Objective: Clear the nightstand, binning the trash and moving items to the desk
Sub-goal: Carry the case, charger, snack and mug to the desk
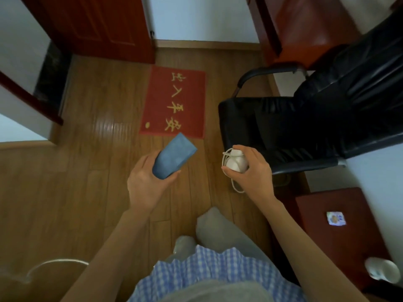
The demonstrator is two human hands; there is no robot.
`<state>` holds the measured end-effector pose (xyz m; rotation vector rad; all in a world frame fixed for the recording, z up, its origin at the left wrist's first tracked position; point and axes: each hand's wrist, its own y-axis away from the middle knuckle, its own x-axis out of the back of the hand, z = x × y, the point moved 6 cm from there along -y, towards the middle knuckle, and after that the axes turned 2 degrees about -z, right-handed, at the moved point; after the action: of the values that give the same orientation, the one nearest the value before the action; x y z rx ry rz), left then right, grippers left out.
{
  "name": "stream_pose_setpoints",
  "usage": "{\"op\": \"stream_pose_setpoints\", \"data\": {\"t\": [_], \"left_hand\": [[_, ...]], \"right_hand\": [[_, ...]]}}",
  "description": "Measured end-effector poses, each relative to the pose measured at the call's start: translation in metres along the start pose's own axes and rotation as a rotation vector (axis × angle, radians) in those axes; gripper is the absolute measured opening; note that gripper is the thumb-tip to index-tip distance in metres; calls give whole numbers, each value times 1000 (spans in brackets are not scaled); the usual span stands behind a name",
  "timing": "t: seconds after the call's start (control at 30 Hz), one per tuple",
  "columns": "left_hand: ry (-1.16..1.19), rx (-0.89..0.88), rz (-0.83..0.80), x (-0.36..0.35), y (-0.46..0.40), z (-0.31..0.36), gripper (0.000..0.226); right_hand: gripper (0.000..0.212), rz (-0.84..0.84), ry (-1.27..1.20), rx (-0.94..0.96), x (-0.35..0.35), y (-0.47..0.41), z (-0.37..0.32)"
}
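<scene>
My left hand (145, 182) grips a flat blue rectangular item (174, 156), held out over the wooden floor. A white charger with its coiled white cable (235, 163) sits in my right hand (253, 168), and a loop of the cable hangs below the fingers. The dark red nightstand (340, 236) stands at the lower right. On its top lie a small printed packet (336, 218) and a white mug (381, 270) on its side near the front corner.
A black office chair (305, 127) stands right of my hands, before a red-brown desk (309, 25). A red doormat (174, 101) lies ahead near a dark red door (98, 25). A white wire loop (56, 264) shows at lower left.
</scene>
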<state>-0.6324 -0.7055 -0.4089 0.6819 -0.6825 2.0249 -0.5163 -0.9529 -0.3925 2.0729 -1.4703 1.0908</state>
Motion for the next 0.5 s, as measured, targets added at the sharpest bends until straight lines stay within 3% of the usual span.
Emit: {"op": "stream_pose_setpoints", "data": {"t": [0.23,0.5], "left_hand": [[-5,-1,66,-1,-89,-22,67],[-2,22,24,-29,-239,-33,76]], "right_hand": [[55,-16,-3,23,-25,-100,-5],[55,20,-37,13,-25,-255,-3]]}}
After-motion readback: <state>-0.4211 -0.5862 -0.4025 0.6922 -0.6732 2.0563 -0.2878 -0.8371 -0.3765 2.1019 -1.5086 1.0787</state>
